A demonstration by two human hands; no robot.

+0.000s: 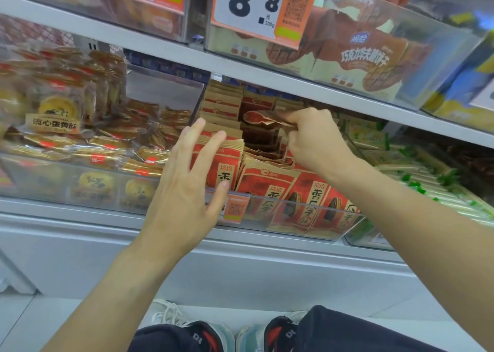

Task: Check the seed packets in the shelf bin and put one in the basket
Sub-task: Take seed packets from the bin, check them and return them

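A clear plastic shelf bin [294,212] at the middle of the shelf holds several red and tan seed packets [270,180], some upright in rows. My left hand [192,180] is spread open, its fingers pressing against the front packets at the bin's left side, thumb near the bin's front lip. My right hand [312,135] reaches deeper into the bin and pinches one seed packet [260,118], lifted flat above the others. No basket is in view.
A bin of yellow pastry packs [58,116] stands to the left, green-wrapped snacks [417,170] to the right. The shelf above carries a bin of brown biscuit packs [374,55] and a price tag [251,7] close over my right hand. My shoes [213,335] show below.
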